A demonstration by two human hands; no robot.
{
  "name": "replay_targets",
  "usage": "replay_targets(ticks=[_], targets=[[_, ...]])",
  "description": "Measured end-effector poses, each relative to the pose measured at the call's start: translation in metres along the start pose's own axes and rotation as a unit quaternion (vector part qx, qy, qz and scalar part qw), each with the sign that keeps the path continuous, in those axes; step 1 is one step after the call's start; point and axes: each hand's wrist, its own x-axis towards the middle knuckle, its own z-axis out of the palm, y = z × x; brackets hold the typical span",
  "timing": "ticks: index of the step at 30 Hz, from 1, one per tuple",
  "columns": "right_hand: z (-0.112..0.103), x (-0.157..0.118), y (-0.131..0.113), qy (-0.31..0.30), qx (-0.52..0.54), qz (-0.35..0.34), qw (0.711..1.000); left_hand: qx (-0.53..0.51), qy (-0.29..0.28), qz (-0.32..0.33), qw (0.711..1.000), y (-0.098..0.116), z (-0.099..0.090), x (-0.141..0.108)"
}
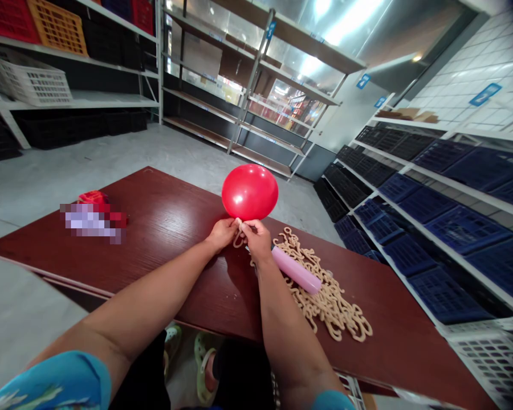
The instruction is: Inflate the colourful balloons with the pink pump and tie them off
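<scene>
A round, inflated red balloon (250, 192) stands up from both hands near the table's far edge. My left hand (223, 234) pinches the balloon's neck from the left. Against it, my right hand (257, 238) is closed at the same neck, with a beige curled piece (238, 238) hanging between the fingers. Just right of my right hand lies a pink cylinder (297, 271), resting on a pile of beige hook-like pieces (340, 307).
The dark red wooden table (154, 216) carries a red item (93, 198) at its left, beside a blurred patch. Shelves with crates (457, 230) line the right; more shelves (239, 122) stand behind and left.
</scene>
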Motion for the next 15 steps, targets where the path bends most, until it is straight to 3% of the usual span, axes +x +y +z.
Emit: replay_targets(ticks=[6,11,15], targets=[[-0.008,0.007,0.009,0.061,-0.038,0.009,0.997,-0.099,-0.077,-0.044,0.991,0.005,0.003,-0.005],[-0.015,0.01,0.009,0.12,-0.114,-0.036,0.986,-0.191,-0.199,-0.099,0.956,0.01,-0.002,-0.009],[-0.016,0.009,0.007,0.146,-0.133,-0.045,0.979,-0.221,-0.254,-0.147,0.93,0.013,-0.005,-0.012]])
